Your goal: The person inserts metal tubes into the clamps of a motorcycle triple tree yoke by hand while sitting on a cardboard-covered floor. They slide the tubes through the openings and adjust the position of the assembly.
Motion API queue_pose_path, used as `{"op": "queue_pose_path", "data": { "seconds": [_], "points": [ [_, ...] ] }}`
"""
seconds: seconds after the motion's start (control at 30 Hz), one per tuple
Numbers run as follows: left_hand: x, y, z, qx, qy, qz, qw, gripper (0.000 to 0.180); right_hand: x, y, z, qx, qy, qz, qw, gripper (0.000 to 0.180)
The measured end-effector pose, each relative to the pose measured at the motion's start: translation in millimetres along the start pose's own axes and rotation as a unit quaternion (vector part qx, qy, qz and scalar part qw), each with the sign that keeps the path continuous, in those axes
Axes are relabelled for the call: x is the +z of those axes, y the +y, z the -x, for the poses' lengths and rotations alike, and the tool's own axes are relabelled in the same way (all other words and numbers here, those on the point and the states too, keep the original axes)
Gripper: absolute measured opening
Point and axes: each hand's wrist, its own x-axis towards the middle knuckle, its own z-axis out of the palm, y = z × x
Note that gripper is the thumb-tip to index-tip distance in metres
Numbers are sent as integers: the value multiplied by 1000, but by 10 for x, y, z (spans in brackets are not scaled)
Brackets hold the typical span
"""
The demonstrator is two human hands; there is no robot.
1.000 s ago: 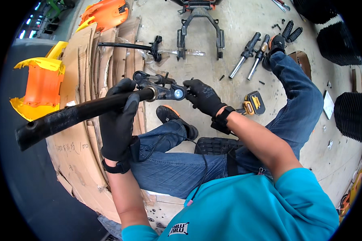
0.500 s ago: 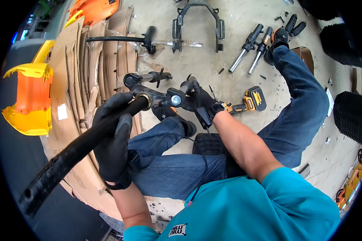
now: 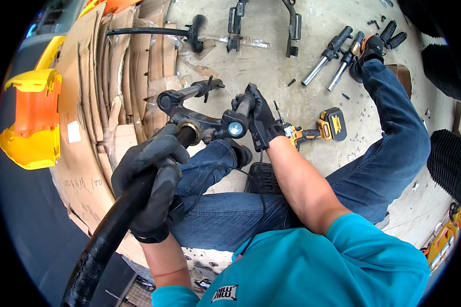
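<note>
A black steering stem slants up from the lower left, with a brass-coloured ring at its joint with the fork yoke. My gloved left hand is wrapped round the stem just below that ring. Two short tubes point away from the yoke; the left tube carries a dark cross pin. My gloved right hand has its fingers closed round the right tube, beside a shiny round bolt head. A small black device with a cable is at my right wrist.
A yellow and black cordless power tool lies on the floor right of my right hand. Farther off are two fork legs, small bolts and a black frame. Flattened cardboard with another stem lies left, near an orange-yellow panel.
The stem's lower end has swung down and right. My left hand has gone from a loose hold with extended fingers to a full wrap. The view has shifted slightly.
</note>
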Motion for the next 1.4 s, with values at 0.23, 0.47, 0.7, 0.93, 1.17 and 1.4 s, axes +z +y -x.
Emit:
{"op": "queue_pose_path", "data": {
  "seconds": [0.23, 0.47, 0.7, 0.93, 1.17, 1.4],
  "points": [
    [-22, -43, -12, 29, 2, -9, 1000, 31, 14, -68, -92, 14, 15, 27, 999, 21],
    [-13, -17, -15, 12, 29, -3, 999, 36, 61, -248, -164, 20, 18, 146, 989, 21],
    [60, 4, 15, -7, 25, 0, 1000, 34, 199, -287, -74, 59, 82, 144, 984, 23],
    [100, 55, -3, -8, 20, 6, 1000, 34, -75, -383, -49, 15, -59, 247, 967, 50],
    [96, 69, 30, -37, 44, 16, 998, 31, -56, -382, 147, 88, 53, 90, 991, 57],
    [40, 42, 28, -18, 11, -24, 999, 34, -198, -427, -11, 105, -44, 101, 988, 49]
  ]
}}
